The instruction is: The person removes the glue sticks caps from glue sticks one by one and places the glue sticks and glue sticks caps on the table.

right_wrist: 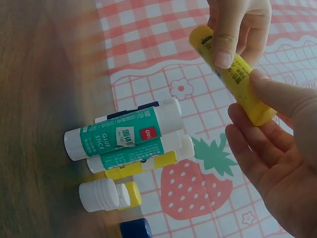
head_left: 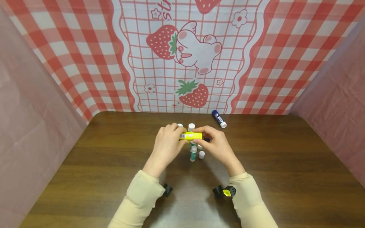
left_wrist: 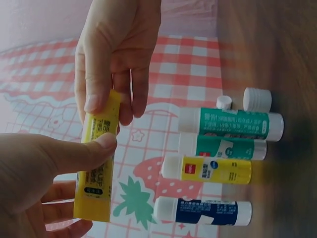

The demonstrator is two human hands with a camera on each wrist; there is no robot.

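Note:
Both hands hold a yellow glue stick (head_left: 191, 136) sideways above the table. My left hand (head_left: 168, 141) grips one end between thumb and fingers, while the right hand (head_left: 216, 144) pinches the other. The left wrist view shows dark print along the yellow barrel (left_wrist: 96, 163). Below the hands, upright on the table, stand two green glue sticks, one in front (left_wrist: 237, 124) and one behind it (left_wrist: 225, 148). A yellow glue stick (left_wrist: 218, 169) and a navy one (left_wrist: 213, 211) stand farther back, all with white tops and bases.
Beside the standing sticks lie a ribbed white cap (right_wrist: 99, 195), a smaller white piece (right_wrist: 123, 195), a yellow piece (right_wrist: 132, 193) and a navy piece (right_wrist: 135, 229). Another navy glue stick (head_left: 219, 119) lies near the table's back edge. A strawberry-print cloth (head_left: 137, 63) hangs behind the table (head_left: 99, 177).

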